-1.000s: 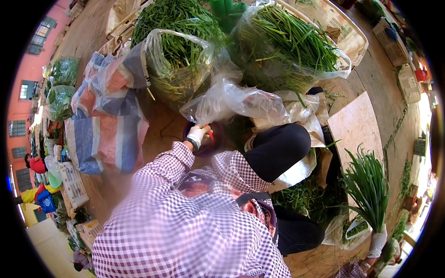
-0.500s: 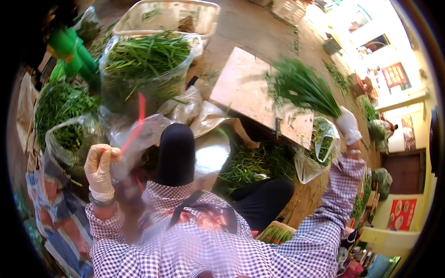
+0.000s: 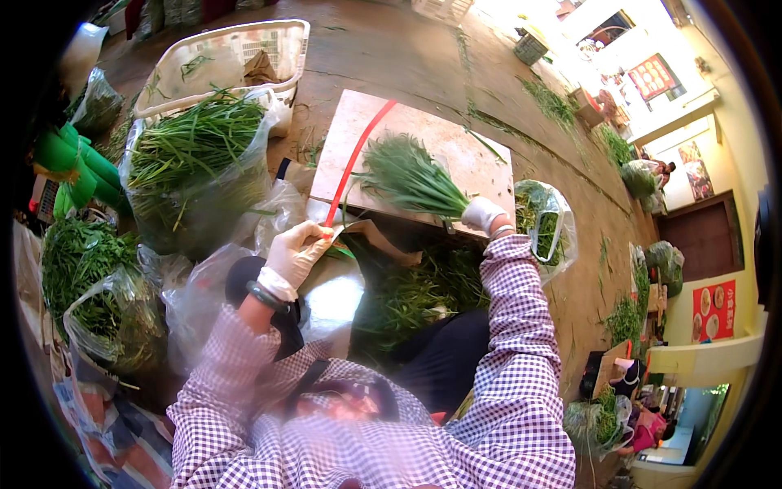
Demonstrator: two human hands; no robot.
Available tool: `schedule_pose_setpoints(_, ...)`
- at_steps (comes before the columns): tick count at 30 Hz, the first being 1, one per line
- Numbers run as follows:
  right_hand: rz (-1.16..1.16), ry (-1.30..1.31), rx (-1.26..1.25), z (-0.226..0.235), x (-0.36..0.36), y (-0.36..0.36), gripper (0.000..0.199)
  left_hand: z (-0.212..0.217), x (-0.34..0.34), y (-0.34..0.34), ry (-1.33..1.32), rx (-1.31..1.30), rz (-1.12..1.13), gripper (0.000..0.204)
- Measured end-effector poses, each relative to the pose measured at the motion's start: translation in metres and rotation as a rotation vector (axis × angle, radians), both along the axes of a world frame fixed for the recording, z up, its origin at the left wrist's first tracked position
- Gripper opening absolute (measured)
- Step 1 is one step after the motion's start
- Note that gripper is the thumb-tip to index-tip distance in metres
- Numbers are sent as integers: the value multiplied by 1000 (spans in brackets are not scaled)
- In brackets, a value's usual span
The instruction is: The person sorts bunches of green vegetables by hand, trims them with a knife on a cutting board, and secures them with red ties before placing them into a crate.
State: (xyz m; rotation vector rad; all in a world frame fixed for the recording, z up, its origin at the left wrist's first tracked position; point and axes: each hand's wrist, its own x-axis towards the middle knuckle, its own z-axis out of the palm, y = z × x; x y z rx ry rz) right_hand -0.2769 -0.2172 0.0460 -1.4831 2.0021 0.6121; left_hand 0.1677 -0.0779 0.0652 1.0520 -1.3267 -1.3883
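Note:
My left hand [image 3: 295, 257], in a white glove, pinches one end of a red strip [image 3: 359, 155]. The strip stretches up and away across the left part of a pale board [image 3: 350, 122]. My right hand [image 3: 484, 215], gloved too, grips a bunch of long green leafy stalks [image 3: 415, 181] at its base. The bunch lies over the board with its leaf tips toward the left, close to the strip. Loose greens [image 3: 432, 293] lie below the board's near edge, beside my knee.
A clear bag of cut greens [image 3: 199, 155] stands at the left, before a cream plastic basket [image 3: 224, 41]. More greens [image 3: 81, 265] fill a bag farther left. Right of the board hangs a white bag [image 3: 558, 236] with greens inside. Other people [image 3: 648, 428] are at the far right.
My right hand has brought the bunch left and down over the board. My left hand has moved right with the red strip to the board's near edge. The view has shifted.

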Motion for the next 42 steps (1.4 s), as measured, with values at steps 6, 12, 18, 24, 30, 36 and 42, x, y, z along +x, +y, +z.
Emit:
schedule_pose_setpoints(6, -88, -145, -263, 118, -33, -23, 15, -43, -43, -53, -361, 94, 69, 9)
schedule_pose_setpoints(12, -287, -405, -591, 230, -66, -55, 20, -79, -93, -108, -603, 104, -73, 19)
schedule_pose_setpoints(18, -350, -951, -839, 220, 18, -68, 10, -109, -120, -145, -528, 182, -196, 15)
schedule_pose_setpoints(24, -421, -1140, -178, 22, 92, -69, 10, -144, -120, -163, -586, 111, -205, 16)
schedule_pose_setpoints(30, -375, -1000, 247, -99, 80, -59, 11, -123, -115, -151, -682, 187, -382, 18)
schedule_pose_setpoints(36, -147, -1029, 243, -111, 56, -70, 8, -22, -113, -179, -738, 169, -254, 27)
schedule_pose_setpoints(42, -114, -1027, 138, -120, 66, -79, 17, -86, -143, -221, -1279, -759, -399, 107)
